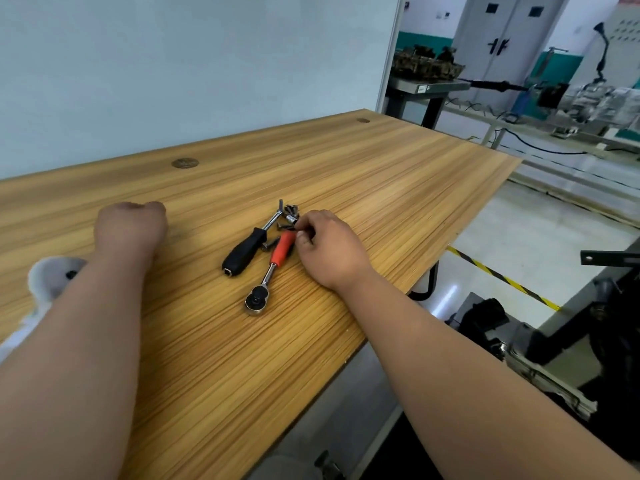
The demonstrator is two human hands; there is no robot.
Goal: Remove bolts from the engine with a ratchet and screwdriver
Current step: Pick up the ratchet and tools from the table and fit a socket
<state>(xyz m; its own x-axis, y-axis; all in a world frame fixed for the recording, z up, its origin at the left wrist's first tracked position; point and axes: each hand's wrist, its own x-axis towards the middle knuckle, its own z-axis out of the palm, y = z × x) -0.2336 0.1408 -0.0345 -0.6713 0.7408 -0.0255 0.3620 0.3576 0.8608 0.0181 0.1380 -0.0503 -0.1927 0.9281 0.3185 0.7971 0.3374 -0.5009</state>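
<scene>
A ratchet [268,275] with a red grip and chrome head lies on the wooden table [381,174]. Beside it, to the left, lies a black-handled screwdriver [246,249] with a chrome shaft. Several loose bolts [290,211] are piled at the far ends of both tools. My right hand [329,247] rests on the table just right of the ratchet's grip, its fingertips pinching a small metal piece [293,220] at the pile. My left hand [130,226] sits on the table well to the left, fingers curled under, holding nothing that I can see.
The table's right edge drops to a grey floor with a yellow-black stripe [502,277]. Dark machinery [588,334] stands at the lower right. An engine [427,62] sits on a far stand. A white cloth [52,275] lies under my left forearm.
</scene>
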